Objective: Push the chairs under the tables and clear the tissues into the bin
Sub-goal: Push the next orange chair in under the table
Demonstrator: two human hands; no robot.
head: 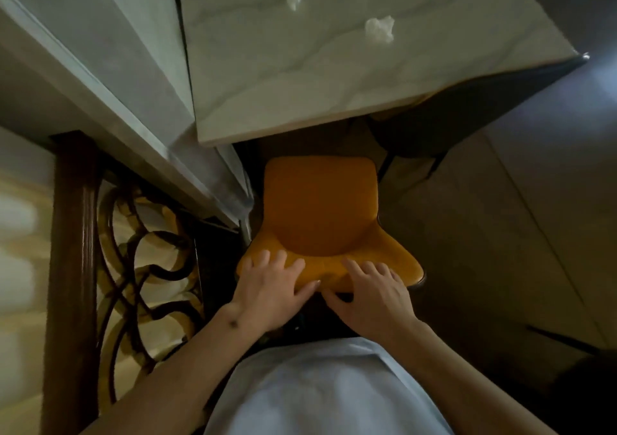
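Landmark is the orange chair [320, 214]. Left of it, a wooden railing [73, 234] and a pale curtain [133, 107] are hemming it in, so the push has to run straight. Left hand [270, 287] is lying flat, fingers spread, on the left of the chair's backrest top; right hand [374, 294] is doing likewise on the right, neither curling round anything, likely for an even shove. Beyond the chair, the marble worktop [300, 84] is carrying three crumpled tissues [380, 29]. Seat front is sitting just short of the worktop edge. No bin in view.
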